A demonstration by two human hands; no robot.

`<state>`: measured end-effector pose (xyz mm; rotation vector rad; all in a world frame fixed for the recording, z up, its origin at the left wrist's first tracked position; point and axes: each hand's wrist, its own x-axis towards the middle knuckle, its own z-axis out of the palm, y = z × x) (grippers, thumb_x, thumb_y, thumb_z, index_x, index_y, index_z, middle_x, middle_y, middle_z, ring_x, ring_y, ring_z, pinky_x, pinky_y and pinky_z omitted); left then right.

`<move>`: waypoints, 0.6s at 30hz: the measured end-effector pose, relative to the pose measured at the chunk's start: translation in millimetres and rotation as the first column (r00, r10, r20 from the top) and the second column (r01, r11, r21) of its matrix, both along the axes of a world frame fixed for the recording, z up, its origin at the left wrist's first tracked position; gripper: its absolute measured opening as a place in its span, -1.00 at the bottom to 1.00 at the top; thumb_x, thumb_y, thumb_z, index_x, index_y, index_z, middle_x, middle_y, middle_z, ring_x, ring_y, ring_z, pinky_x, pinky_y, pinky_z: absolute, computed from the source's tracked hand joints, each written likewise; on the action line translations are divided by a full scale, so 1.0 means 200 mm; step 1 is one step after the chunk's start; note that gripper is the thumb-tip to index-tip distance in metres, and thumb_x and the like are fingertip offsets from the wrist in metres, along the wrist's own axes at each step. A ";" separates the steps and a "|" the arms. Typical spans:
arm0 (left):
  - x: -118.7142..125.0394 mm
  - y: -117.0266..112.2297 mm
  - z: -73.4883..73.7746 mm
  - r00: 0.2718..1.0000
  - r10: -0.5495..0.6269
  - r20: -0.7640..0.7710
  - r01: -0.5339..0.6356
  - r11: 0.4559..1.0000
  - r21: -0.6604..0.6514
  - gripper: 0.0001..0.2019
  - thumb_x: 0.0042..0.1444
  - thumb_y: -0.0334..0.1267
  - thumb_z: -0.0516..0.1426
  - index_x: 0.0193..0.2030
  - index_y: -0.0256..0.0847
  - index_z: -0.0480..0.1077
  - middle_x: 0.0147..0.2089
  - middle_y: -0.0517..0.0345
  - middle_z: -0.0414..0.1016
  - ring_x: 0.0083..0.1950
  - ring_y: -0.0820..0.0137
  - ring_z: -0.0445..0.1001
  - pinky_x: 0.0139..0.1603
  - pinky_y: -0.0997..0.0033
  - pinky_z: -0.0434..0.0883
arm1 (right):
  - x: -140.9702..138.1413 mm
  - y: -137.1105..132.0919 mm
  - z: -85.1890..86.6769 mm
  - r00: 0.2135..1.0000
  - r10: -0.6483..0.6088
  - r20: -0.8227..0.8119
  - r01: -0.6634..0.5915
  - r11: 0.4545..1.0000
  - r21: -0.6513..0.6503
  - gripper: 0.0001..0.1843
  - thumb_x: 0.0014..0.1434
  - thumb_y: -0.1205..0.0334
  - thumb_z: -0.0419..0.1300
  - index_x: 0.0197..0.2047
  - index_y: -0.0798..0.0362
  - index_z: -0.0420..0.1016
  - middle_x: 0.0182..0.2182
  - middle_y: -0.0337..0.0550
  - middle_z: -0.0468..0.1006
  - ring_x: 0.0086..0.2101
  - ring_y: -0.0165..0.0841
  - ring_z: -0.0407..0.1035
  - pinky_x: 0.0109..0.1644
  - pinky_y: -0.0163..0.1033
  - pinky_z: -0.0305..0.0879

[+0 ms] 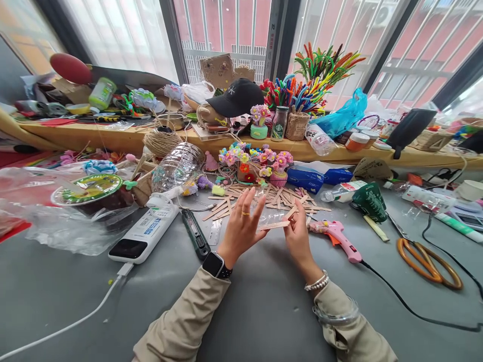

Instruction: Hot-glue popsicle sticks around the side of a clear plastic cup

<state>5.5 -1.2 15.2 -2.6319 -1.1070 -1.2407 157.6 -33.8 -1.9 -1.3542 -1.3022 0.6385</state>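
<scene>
My right hand (pixel 298 236) pinches flat wooden craft sticks (pixel 274 225) between thumb and fingers. One stick points left toward my other hand; another slants up by the fingertips. My left hand (pixel 241 226) has its fingers raised and spread, its thumb close to the left end of the level stick. Whether the thumb touches it, I cannot tell. Behind both hands lies a loose pile of craft sticks (pixel 281 196), with clear plastic partly hidden among them. A pink glue gun (pixel 341 240) rests on the table right of my right hand.
Left of my hands lie a green utility knife (pixel 195 234) and a white power bank (pixel 145 234) with a cable. Orange-handled scissors (pixel 428 261) are at the right, near the glue gun's black cord. Crochet flowers (pixel 279 163) and a crowded shelf (pixel 226 143) stand behind.
</scene>
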 end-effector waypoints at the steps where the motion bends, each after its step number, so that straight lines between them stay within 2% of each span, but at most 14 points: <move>1: 0.00 0.01 0.01 1.000 0.004 -0.023 -0.003 1.000 0.026 -0.35 -0.03 -0.17 0.12 0.20 -0.20 -0.01 0.26 -0.15 -0.07 0.30 0.08 -0.16 0.24 0.01 -0.07 | 0.00 0.00 0.00 1.000 -0.001 -0.010 0.001 1.000 0.006 -0.37 0.15 0.14 -0.11 0.23 0.07 -0.28 -0.43 -0.22 0.24 -0.45 -0.41 0.19 -0.31 -0.29 0.22; 4: 0.01 0.02 0.00 0.996 0.035 -0.078 -0.027 0.994 0.103 -0.32 -0.02 -0.17 0.11 0.22 -0.22 -0.08 0.25 -0.18 -0.09 0.30 0.05 -0.16 0.22 -0.01 -0.02 | 0.00 0.01 -0.01 0.999 -0.013 -0.047 0.014 0.999 0.031 -0.34 0.14 0.17 -0.07 0.24 0.07 -0.30 -0.43 -0.22 0.26 -0.46 -0.41 0.20 -0.33 -0.29 0.22; 7: 0.01 0.03 -0.03 0.989 0.088 -0.115 -0.070 0.986 0.152 -0.27 -0.03 -0.18 0.12 0.23 -0.23 -0.16 0.25 -0.22 -0.11 0.29 0.03 -0.14 0.19 -0.03 0.04 | 0.00 0.02 -0.03 0.997 -0.029 -0.065 0.033 0.998 0.058 -0.34 0.11 0.20 -0.04 0.23 0.04 -0.22 -0.47 -0.24 0.25 -0.50 -0.42 0.17 -0.39 -0.29 0.20; 10: 0.00 0.03 -0.06 0.984 0.125 -0.130 -0.102 0.980 0.172 -0.23 -0.04 -0.18 0.13 0.24 -0.25 -0.21 0.24 -0.25 -0.11 0.28 0.03 -0.14 0.19 -0.03 0.06 | 0.00 0.04 -0.05 0.998 -0.053 -0.021 0.054 0.997 0.061 -0.43 0.10 0.24 -0.04 0.19 0.00 -0.06 -0.47 -0.25 0.27 -0.51 -0.43 0.15 -0.38 -0.27 0.21; 12: 0.00 0.03 -0.07 0.982 0.139 -0.127 -0.117 0.979 0.167 -0.22 -0.04 -0.18 0.12 0.24 -0.27 -0.22 0.23 -0.25 -0.08 0.28 0.03 -0.13 0.19 -0.02 0.06 | 0.01 0.04 -0.05 0.996 -0.080 0.045 0.076 0.994 0.074 -0.56 0.11 0.26 -0.08 0.09 0.00 0.15 -0.42 -0.21 0.31 -0.46 -0.41 0.20 -0.29 -0.23 0.22; 15: 0.00 0.03 -0.07 0.981 0.139 -0.134 -0.121 0.983 0.136 -0.23 -0.05 -0.17 0.13 0.24 -0.28 -0.18 0.22 -0.26 -0.06 0.28 0.03 -0.10 0.19 -0.01 0.07 | 0.02 0.03 -0.03 0.974 -0.177 0.141 0.156 0.977 0.143 -0.69 0.14 0.26 -0.13 -0.13 0.05 0.35 -0.31 -0.12 0.37 -0.27 -0.33 0.25 -0.13 -0.14 0.19; 18: 0.00 0.04 -0.08 0.981 0.133 -0.144 -0.117 0.987 0.109 -0.24 -0.04 -0.17 0.12 0.24 -0.28 -0.18 0.23 -0.27 -0.07 0.27 0.03 -0.09 0.18 -0.02 0.06 | -0.02 0.00 0.00 0.923 -0.327 0.202 0.266 0.922 0.280 -0.69 0.15 0.27 -0.13 -0.09 0.08 0.31 -0.26 -0.08 0.35 -0.22 -0.32 0.23 -0.09 -0.12 0.17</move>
